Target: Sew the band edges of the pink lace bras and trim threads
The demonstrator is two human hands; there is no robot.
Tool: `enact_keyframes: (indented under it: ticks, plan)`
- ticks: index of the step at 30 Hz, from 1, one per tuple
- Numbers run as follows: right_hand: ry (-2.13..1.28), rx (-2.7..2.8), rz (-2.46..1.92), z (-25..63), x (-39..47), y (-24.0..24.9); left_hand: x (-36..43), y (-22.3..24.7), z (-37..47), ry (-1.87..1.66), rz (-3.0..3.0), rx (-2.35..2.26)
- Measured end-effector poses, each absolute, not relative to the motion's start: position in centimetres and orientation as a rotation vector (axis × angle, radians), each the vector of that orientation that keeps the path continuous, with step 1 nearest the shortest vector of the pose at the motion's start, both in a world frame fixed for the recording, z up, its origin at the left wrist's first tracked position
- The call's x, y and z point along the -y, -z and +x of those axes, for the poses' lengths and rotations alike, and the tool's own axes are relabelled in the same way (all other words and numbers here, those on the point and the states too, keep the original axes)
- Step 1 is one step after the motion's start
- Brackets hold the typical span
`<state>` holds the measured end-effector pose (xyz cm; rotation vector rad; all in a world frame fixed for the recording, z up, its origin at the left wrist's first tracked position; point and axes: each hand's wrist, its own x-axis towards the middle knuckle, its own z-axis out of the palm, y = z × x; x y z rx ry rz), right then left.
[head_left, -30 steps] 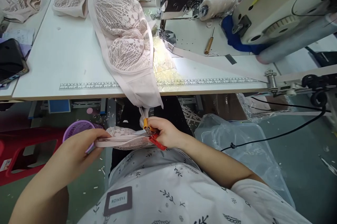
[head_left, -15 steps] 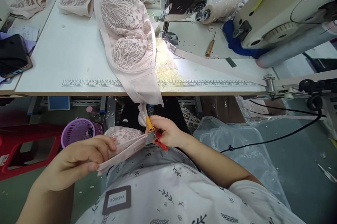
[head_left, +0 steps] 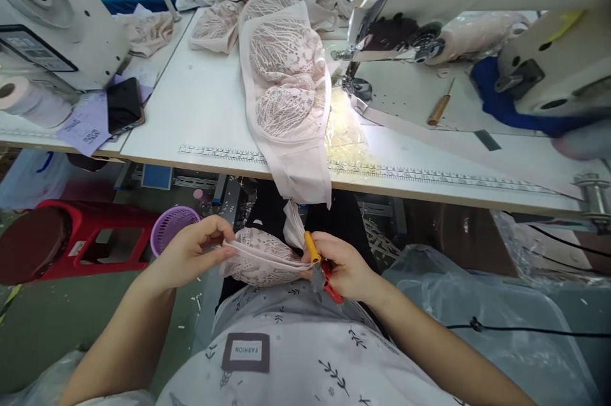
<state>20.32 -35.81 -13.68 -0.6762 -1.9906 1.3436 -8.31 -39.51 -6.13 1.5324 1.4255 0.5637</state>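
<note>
A pale pink lace bra (head_left: 260, 256) lies over my lap, its band drawn between both hands. My left hand (head_left: 195, 253) pinches one end of its edge between thumb and fingers. At the other end, my right hand (head_left: 346, 266) is closed around small scissors (head_left: 327, 282) with a yellow and a red handle, and also grips the bra's edge. The short metal blades rest close to the fabric. A strip of the same cloth rises from there to another lace bra (head_left: 286, 94), which hangs over the table edge.
A sewing machine (head_left: 391, 43) stands at the right with a wooden-handled awl (head_left: 440, 108) on its bed. A printed ruler (head_left: 219, 153) runs along the table edge. More bras (head_left: 217, 24) are piled behind. At left are a phone (head_left: 125, 105), a purple basket (head_left: 172, 224) and a red stool (head_left: 109, 234).
The view has swung left, so the table and machine appear further right. My left hand has turned, and the bra's edge is now held more level, with more lace showing beneath it.
</note>
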Motion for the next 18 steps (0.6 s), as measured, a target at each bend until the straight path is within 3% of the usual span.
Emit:
enact_keyframes:
  ticks: [5, 11, 18]
  plan:
    - [-1.394, 1.946, -0.644, 20.4, 36.1, 13.8, 39.4, 6.1, -8.1, -0.498, 1.496, -1.272]
    - [-1.376, 1.942, -0.634, 20.2, 35.8, 13.6, 39.5, 6.3, -7.8, -0.679, 1.346, -1.202]
    - [-1.303, 1.984, -0.746, 20.2, 35.4, 12.9, 40.3, 4.1, -7.8, -0.745, 1.513, -1.337]
